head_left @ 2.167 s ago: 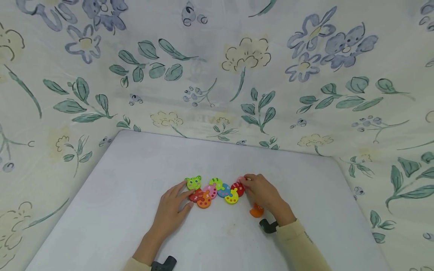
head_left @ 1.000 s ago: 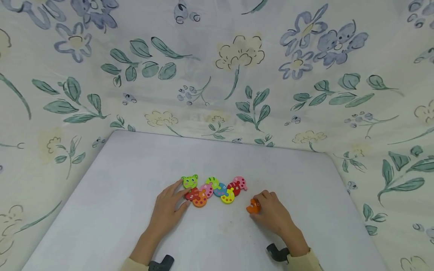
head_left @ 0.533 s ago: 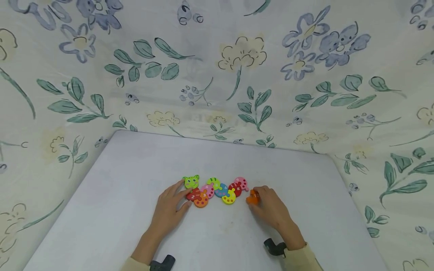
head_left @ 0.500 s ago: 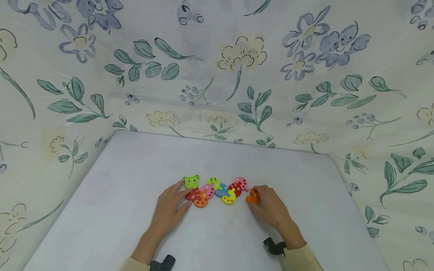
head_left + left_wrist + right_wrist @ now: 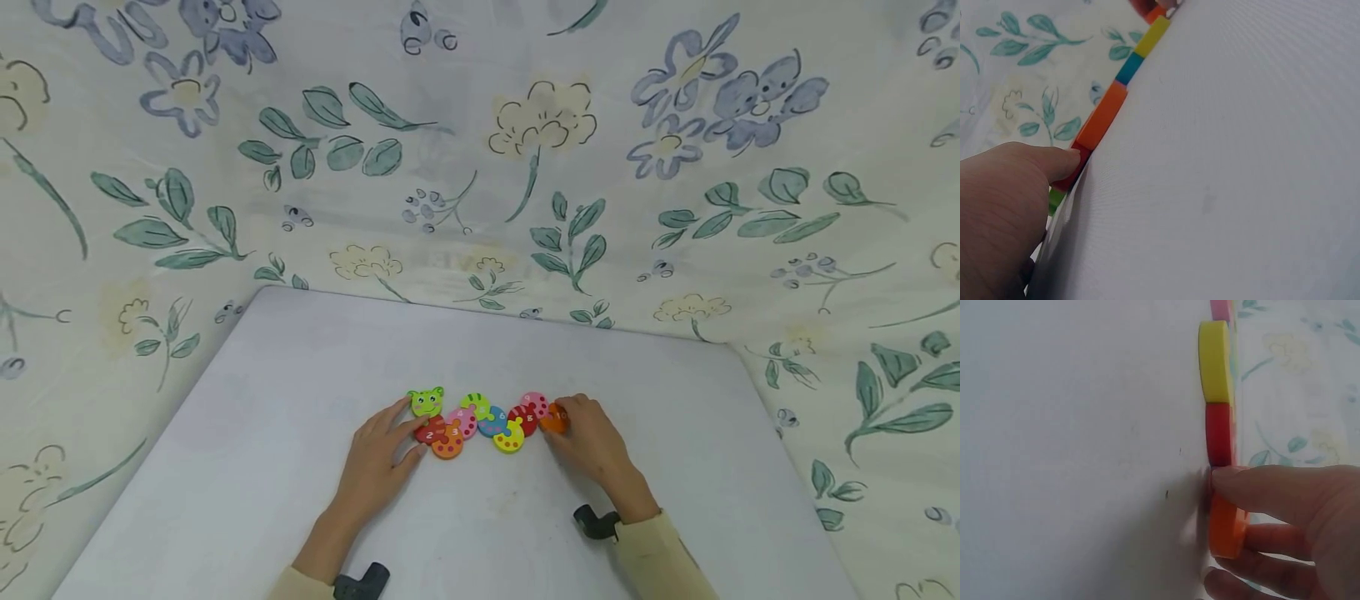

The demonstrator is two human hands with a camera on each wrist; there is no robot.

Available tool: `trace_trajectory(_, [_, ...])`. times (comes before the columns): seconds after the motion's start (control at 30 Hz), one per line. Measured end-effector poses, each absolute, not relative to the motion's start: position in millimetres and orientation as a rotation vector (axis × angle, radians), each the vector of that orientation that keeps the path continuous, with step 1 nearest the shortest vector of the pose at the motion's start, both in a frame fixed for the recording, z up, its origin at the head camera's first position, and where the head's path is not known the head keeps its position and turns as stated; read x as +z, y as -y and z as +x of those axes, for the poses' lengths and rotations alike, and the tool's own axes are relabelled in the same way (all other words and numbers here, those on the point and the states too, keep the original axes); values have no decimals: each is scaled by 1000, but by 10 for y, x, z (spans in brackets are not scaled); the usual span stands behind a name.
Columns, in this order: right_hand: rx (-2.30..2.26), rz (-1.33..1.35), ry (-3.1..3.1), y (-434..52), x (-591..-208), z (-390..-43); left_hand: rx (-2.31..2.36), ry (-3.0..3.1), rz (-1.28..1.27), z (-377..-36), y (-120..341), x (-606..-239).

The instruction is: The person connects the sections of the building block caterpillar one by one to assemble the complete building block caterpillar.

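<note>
A caterpillar number puzzle (image 5: 492, 422) of several joined, coloured pieces lies flat in a wavy row. At its left end is the smiling green head piece (image 5: 427, 403). My left hand (image 5: 373, 462) holds that end, its thumb and a finger on either side of the red piece numbered 2 (image 5: 430, 432). With thumb and fingers my right hand (image 5: 600, 446) pinches the orange piece numbered 10 (image 5: 556, 419) at the row's right end, against the pink piece (image 5: 535, 405). From the right wrist the orange piece (image 5: 1227, 528) stands by its edge under my thumb; whether it is fully interlocked I cannot tell.
A white table (image 5: 465, 525) carries the puzzle. Cloth with a flower and leaf print (image 5: 450, 167) hangs behind the table and along both sides. A dark device (image 5: 596, 522) sits at the right wrist, another dark device (image 5: 363, 581) at the left.
My right hand let go of the pink piece, took up the loose orange piece below it and brought it up and left to the row's end. The left hand stayed at the head end.
</note>
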State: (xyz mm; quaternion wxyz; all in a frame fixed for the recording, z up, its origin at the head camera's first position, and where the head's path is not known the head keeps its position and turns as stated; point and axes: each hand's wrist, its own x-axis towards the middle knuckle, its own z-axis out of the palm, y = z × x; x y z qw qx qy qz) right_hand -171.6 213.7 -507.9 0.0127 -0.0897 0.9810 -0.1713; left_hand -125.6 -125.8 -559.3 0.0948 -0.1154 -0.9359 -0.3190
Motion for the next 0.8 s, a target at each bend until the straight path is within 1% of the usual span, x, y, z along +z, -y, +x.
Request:
trace_trajectory(0.33, [-490,-238,-3051,-2127,-5108,-1758,-943,2749,-346,-1262,1247,-5617])
trace_trajectory(0.8, [-493,-128,-3051,-2188,-5083,-1573,-964,2796,-271,-1269,1247,-5580])
